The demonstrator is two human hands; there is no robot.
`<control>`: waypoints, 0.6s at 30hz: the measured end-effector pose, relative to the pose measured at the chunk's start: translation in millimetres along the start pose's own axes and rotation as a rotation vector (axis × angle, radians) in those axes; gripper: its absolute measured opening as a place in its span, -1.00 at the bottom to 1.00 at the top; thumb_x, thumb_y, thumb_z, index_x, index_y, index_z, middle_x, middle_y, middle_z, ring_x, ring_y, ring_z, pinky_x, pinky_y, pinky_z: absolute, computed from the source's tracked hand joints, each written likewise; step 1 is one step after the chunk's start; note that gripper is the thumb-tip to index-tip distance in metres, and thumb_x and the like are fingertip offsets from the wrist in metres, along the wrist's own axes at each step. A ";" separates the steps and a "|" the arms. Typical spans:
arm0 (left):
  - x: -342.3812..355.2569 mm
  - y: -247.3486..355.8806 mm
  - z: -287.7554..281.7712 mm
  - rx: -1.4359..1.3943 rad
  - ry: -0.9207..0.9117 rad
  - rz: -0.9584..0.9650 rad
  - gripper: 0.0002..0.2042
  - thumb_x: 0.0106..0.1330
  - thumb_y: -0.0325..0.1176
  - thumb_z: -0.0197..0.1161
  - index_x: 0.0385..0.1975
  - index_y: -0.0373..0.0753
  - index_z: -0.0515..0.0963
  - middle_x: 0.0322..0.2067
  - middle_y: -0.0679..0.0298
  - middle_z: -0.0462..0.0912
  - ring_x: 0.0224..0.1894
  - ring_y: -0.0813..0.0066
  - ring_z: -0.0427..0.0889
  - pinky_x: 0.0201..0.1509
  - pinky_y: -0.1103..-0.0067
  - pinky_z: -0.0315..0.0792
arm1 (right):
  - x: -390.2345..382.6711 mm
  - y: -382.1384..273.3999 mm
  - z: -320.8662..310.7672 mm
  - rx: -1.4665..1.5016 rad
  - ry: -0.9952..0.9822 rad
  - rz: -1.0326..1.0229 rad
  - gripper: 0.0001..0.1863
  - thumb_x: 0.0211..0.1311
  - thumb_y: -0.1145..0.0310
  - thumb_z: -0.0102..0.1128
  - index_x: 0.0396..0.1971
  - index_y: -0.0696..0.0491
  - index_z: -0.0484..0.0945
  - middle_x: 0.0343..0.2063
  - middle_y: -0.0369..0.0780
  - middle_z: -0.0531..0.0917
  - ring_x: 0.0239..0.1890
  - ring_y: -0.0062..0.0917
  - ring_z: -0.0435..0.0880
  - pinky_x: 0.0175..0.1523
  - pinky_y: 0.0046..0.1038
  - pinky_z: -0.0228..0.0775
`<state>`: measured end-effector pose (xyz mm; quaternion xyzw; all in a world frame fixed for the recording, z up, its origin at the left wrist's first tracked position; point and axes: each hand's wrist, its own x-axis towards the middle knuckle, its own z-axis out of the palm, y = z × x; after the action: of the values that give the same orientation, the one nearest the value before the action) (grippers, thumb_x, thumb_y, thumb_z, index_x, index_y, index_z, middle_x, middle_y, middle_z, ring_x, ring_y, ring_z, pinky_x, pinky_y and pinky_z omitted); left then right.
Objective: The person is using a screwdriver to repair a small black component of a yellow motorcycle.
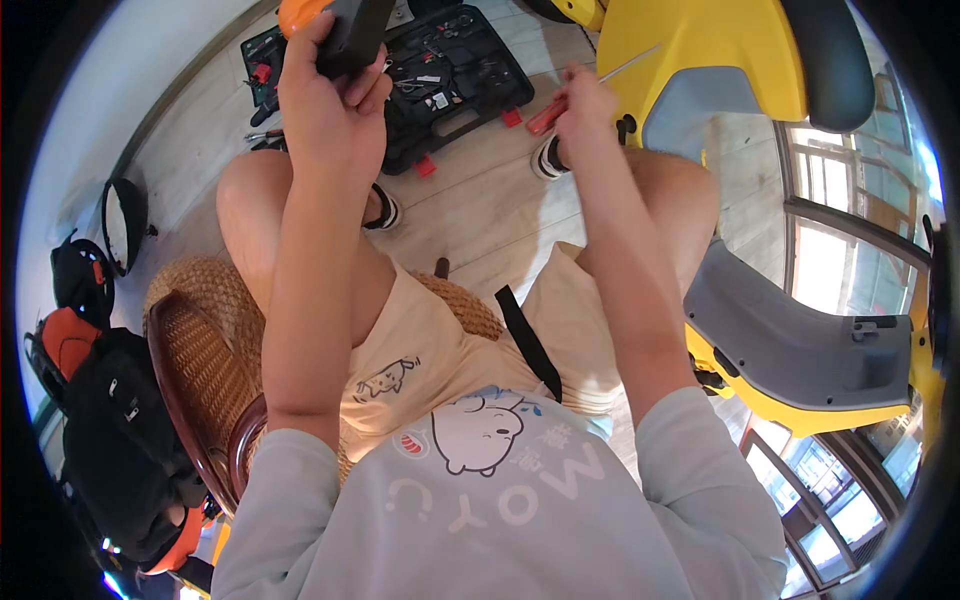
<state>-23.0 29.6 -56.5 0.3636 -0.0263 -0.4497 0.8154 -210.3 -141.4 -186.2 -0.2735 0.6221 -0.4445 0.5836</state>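
Observation:
My left hand (335, 110) is raised at the upper left, its fingers wrapped round a black-and-orange object (357, 35) with a blocky black part. The picture's upper edge cuts off some of that object, so I cannot tell its exact kind. In my right hand (588, 103) is a screwdriver (545, 117) with a red handle, gripped in closed fingers. Its thin metal shaft points up and right, across the yellow scooter body panel (690, 30) in this view. Whether the tip touches the panel, I cannot tell.
An open black tool case (455, 125) with several tools lies on the floor beyond my feet. I sit in a wicker chair (205, 345). A grey-and-yellow scooter part (790, 325) stands at my right. Black-and-orange bags (120, 420) and a round mirror (122, 225) are at the left.

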 end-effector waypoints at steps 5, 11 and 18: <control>0.8 8.4 -10.5 -0.066 0.003 -0.053 -0.83 0.36 -0.27 0.10 -0.29 -0.24 0.41 -0.54 0.19 0.49 -0.71 0.62 0.16 -0.63 0.67 0.03 | 33.6 116.3 -31.6 -0.291 0.143 0.331 -0.91 0.08 0.48 0.15 -0.44 0.18 0.48 -0.55 -0.15 0.54 -0.71 -0.41 0.40 -0.60 -0.33 0.27; -0.3 14.1 -14.8 -0.164 0.033 -0.153 -0.80 0.38 -0.25 0.07 -0.27 -0.29 0.42 -0.57 0.21 0.41 -0.66 0.57 0.20 -0.62 0.63 0.04 | 55.2 238.6 -52.6 -0.308 -0.036 0.419 -0.75 0.22 0.23 0.26 -0.35 0.13 0.54 -0.52 -0.19 0.59 -0.71 -0.49 0.37 -0.61 -0.39 0.25; -0.9 3.4 -1.8 0.020 0.157 -0.226 -0.46 0.43 -0.20 -0.02 0.20 -0.58 0.22 -0.64 0.35 0.23 -0.62 0.65 0.11 -0.57 0.68 0.00 | 90.3 289.2 14.7 -0.673 -0.225 0.355 -0.57 0.05 0.12 0.46 -0.29 0.18 0.57 -0.49 -0.17 0.60 -0.55 -0.44 0.54 -0.46 -0.32 0.43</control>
<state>-20.5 32.4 -55.4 0.4063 0.0742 -0.5088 0.7553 -159.7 -90.7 -480.9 -0.3847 0.7027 -0.0751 0.5938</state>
